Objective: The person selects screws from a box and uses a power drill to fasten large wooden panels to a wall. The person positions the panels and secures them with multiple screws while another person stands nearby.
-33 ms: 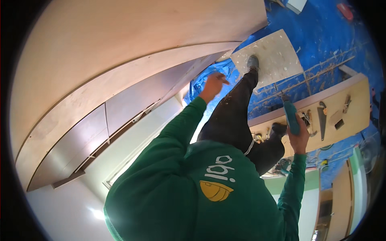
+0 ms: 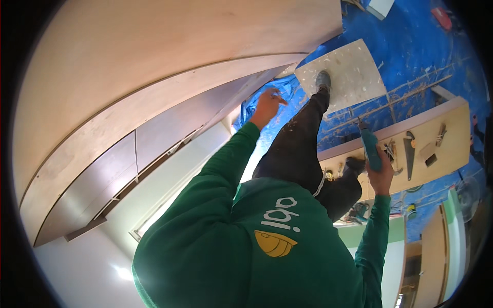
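Observation:
My right hand [image 2: 381, 177] grips a slim teal power tool [image 2: 371, 150] by its body, its dark narrow head directed away from me. Below the tool lies a wooden board with hand tools on it. Ahead of me on the left, my left hand [image 2: 267, 107] hangs in the air near the large wooden panel [image 2: 169, 82], touching nothing that I can see. Its fingers are loosely bent and the thumb stands apart; slight blur softens them. Between the hands, my left foot in a grey shoe [image 2: 323, 79] stands on a pale, stained sheet [image 2: 354, 72].
On the long wooden board [image 2: 452, 120] lie a handsaw [image 2: 409, 154], a hammer [image 2: 396, 160] and other small tools. Blue sheeting [image 2: 411, 46] covers the floor. A white box [image 2: 380, 7] and a red object [image 2: 441, 18] lie farther off. Dark metallic-looking panels [image 2: 97, 179] line the left.
My left hand has shifted slightly to the left, toward the panel. My right hand and the power tool have moved only a trace to the left.

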The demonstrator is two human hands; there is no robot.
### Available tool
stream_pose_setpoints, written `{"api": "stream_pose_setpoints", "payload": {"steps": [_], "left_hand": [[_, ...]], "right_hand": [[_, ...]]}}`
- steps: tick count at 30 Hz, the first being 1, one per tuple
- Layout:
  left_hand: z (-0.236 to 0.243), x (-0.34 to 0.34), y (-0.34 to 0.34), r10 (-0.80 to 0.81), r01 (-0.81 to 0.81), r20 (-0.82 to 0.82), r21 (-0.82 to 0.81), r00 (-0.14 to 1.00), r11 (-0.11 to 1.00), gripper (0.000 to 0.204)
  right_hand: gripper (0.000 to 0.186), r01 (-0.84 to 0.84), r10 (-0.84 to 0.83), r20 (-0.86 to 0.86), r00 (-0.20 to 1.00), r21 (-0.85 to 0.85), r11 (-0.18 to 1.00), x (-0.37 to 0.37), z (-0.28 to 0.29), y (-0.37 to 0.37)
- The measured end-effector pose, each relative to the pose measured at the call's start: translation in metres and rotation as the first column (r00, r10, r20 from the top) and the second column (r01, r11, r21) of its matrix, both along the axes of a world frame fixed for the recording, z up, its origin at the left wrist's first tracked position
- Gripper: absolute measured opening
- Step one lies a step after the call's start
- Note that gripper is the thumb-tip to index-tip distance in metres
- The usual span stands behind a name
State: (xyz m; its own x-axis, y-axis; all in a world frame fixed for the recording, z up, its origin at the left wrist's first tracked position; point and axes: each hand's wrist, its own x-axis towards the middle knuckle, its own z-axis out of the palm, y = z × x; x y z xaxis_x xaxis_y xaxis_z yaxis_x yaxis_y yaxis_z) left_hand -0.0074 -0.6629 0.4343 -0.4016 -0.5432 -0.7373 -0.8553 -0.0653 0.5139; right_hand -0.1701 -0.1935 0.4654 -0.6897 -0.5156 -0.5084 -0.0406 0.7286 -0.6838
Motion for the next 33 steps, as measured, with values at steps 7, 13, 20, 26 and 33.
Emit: {"api": "stream_pose_setpoints", "payload": {"steps": [7, 13, 20, 26, 33], "left_hand": [[0.038, -0.026, -0.098, 0.562, -0.489, -0.261, 0.297, 0.785, 0.82, 0.039], [0.046, -0.061, -0.135, 0.971, -0.495, -0.088, 0.848, 0.222, 0.19, 0.01], [0.068, -0.06, -0.13, 0.822, -0.483, -0.141, 0.749, 0.552, 0.453, 0.016], [0.088, -0.051, -0.077, 0.74, -0.516, -0.157, 0.623, 0.654, 0.588, 0.034], [0.147, -0.068, -0.029, 0.931, -0.635, -0.157, 0.693, 0.33, 0.342, 0.042]], "right_hand": [[0.069, -0.04, 0.04, 0.003, 0.999, 0.128, 0.991, -0.022, 0.008, -0.04], [0.068, 0.049, -0.046, -0.02, 0.999, 0.209, 0.977, -0.047, 0.046, -0.071], [0.064, 0.075, -0.058, -0.108, 0.992, 0.161, 0.984, -0.076, 0.089, -0.095], [0.065, -0.105, 0.104, -0.06, 0.993, -0.007, 0.994, -0.103, 0.15, -0.154], [0.069, -0.478, 0.449, -0.164, 0.878, -0.293, 0.828, -0.124, 0.23, -0.239]]}}
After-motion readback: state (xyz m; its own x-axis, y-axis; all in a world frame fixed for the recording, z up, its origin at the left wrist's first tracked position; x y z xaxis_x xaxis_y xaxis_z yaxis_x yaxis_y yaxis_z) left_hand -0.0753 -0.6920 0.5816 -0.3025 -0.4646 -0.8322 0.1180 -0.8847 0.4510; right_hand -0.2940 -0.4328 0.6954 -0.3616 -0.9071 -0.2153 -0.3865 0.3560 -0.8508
